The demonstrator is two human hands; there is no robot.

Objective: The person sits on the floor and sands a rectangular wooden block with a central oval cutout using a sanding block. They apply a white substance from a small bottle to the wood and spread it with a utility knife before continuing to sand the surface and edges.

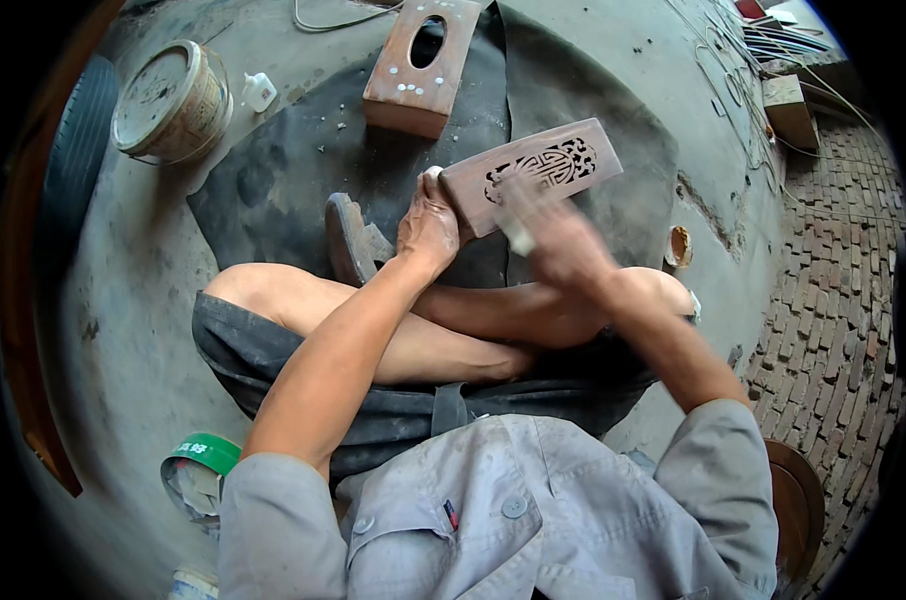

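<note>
My left hand [429, 228] is closed on the left end of a reddish-brown wooden box [601, 158], whose upward face has a dark openwork carving. The box is held tilted above my crossed legs. Over its near right part, my right hand [571, 245] is smeared by motion; a pale flat piece [519, 232] shows at its fingers, too blurred to name. A second wooden box, a tissue box [407, 92] with an oval opening and pale spots, stands beyond my hands. A brown shoe [347, 238] lies left of my left hand.
A dark mat [283, 165] lies under the boxes. At the left are a lidded bucket [195, 115], a tyre [78, 150], a white bottle [259, 92] and a green-rimmed container [209, 450]. Right are a small roll [679, 246], bricks [823, 300] and cables [725, 70].
</note>
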